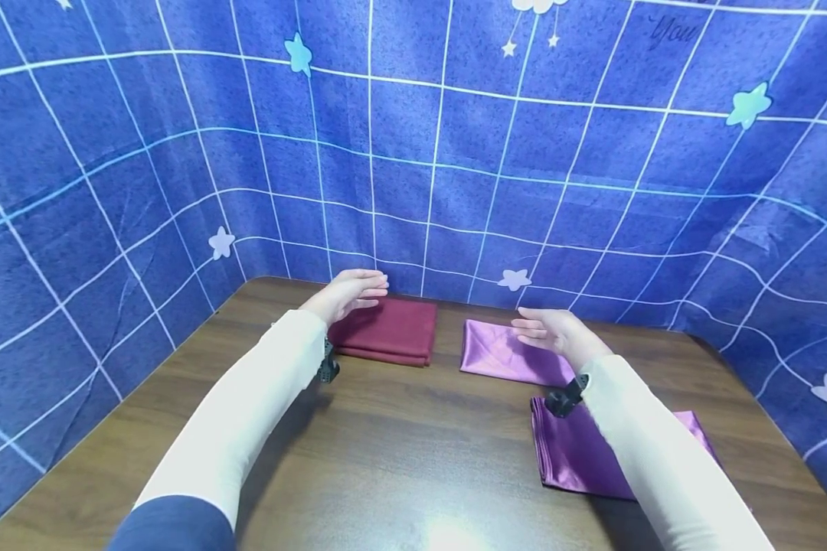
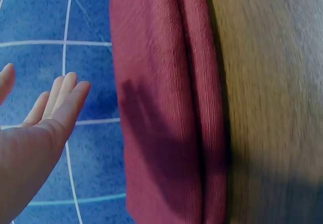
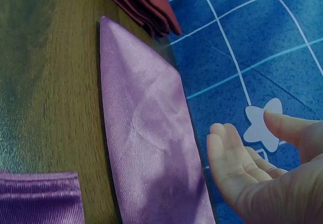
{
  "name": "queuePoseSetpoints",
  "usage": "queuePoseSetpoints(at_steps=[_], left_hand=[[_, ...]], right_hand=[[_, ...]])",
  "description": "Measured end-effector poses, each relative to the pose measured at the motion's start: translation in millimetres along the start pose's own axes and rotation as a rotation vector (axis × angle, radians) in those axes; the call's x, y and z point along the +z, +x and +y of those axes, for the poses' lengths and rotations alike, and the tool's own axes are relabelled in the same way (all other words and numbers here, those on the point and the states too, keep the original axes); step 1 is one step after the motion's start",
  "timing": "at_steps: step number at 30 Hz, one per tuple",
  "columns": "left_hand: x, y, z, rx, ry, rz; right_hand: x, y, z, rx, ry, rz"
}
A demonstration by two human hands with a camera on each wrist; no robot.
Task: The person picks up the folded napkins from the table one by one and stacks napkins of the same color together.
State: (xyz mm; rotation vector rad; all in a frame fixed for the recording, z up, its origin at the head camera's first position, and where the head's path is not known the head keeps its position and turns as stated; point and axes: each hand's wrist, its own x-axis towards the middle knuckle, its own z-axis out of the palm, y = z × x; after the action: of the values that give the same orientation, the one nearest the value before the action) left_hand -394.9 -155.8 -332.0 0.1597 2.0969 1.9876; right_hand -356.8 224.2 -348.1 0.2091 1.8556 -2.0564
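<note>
My left hand (image 1: 351, 295) hovers over the back left corner of a folded dark red cloth (image 1: 393, 329), fingers extended and holding nothing. In the left wrist view the red cloth (image 2: 156, 108) shows two thick folded layers, with the hand's shadow on it. Above a folded light purple satin cloth (image 1: 492, 353) is my right hand (image 1: 554, 333), its fingers relaxed and apart from the fabric. The right wrist view shows the light purple cloth (image 3: 146, 118) lying flat. A folded darker purple satin cloth (image 1: 586, 451) lies nearer, partly hidden under the right forearm.
All three cloths lie on a brown wooden table (image 1: 386, 428). A blue curtain (image 1: 413, 168) with white grid lines and stars hangs along the table's back and sides. Each wrist carries a small black camera (image 1: 567, 396).
</note>
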Motion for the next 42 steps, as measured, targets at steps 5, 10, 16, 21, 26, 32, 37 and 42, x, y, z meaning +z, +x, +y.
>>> queuePoseSetpoints(at_steps=[5, 10, 16, 21, 26, 32, 37, 42], left_hand=[[12.8, 0.9, 1.2, -0.006, -0.024, 0.006], [22.6, 8.7, -9.7, -0.021, -0.019, -0.025], [33.8, 13.5, -20.5, -0.038, -0.054, -0.057], [47.5, 14.4, -22.7, -0.033, -0.065, -0.086], [59.3, 16.4, -26.1, -0.048, -0.055, -0.103], [72.9, 14.7, -27.4, -0.057, -0.047, -0.142], [83.9, 14.5, -29.5, -0.061, -0.045, -0.162], [92.9, 15.9, -34.3, -0.078, -0.020, -0.182]], right_hand=[[-3, -4.0, -1, -0.007, -0.034, 0.003], [-10, -10.5, -4, -0.042, -0.093, -0.004], [-16, -11.4, -8, -0.008, -0.076, 0.015], [-22, -10.7, -9, -0.002, -0.116, 0.015], [-32, -11.8, -8, -0.006, -0.100, 0.029], [-43, -12.6, -7, 0.002, -0.077, 0.034], [-52, -18.1, -2, -0.020, -0.154, 0.049], [-62, -26.7, 5, -0.092, -0.225, 0.027]])
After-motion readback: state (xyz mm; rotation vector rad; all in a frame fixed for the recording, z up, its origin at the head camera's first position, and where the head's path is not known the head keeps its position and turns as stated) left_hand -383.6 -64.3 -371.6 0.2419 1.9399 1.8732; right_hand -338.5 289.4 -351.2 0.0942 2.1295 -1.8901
